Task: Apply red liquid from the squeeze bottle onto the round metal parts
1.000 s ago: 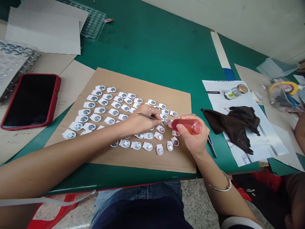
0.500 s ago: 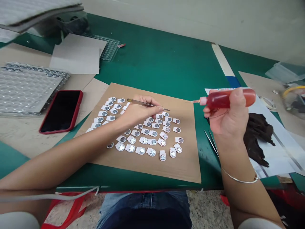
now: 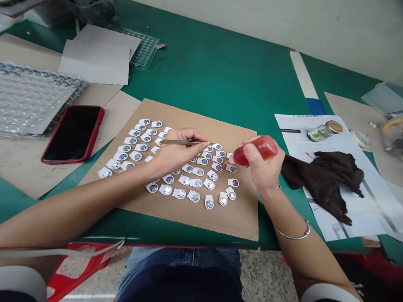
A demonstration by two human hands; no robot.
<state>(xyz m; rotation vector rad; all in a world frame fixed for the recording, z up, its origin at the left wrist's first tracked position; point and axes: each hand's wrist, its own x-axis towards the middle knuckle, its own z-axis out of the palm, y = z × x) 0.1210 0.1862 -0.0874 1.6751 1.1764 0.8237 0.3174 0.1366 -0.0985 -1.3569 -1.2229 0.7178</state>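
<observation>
A brown cardboard sheet (image 3: 201, 218) lies on the green table (image 3: 220, 79) and carries several small round metal parts on white tabs (image 3: 176, 184). My left hand (image 3: 176, 151) holds metal tweezers (image 3: 185, 142), whose tips reach the parts at the upper right of the group. My right hand (image 3: 261, 167) grips a small red squeeze bottle (image 3: 256, 150), its nozzle pointing down-left at the parts near the tweezer tips.
A red-cased phone (image 3: 72, 133) lies at the left beside bubble wrap (image 3: 28, 100) and paper sheets (image 3: 97, 54). At the right, a dark cloth (image 3: 327, 176) and a small gold-lidded jar (image 3: 324, 130) rest on a printed sheet. A second pair of tweezers lies partly hidden under my right wrist.
My right hand, raised with the bottle half a second ago, has come back down to the parts. The tweezers have lowered toward the same spot.
</observation>
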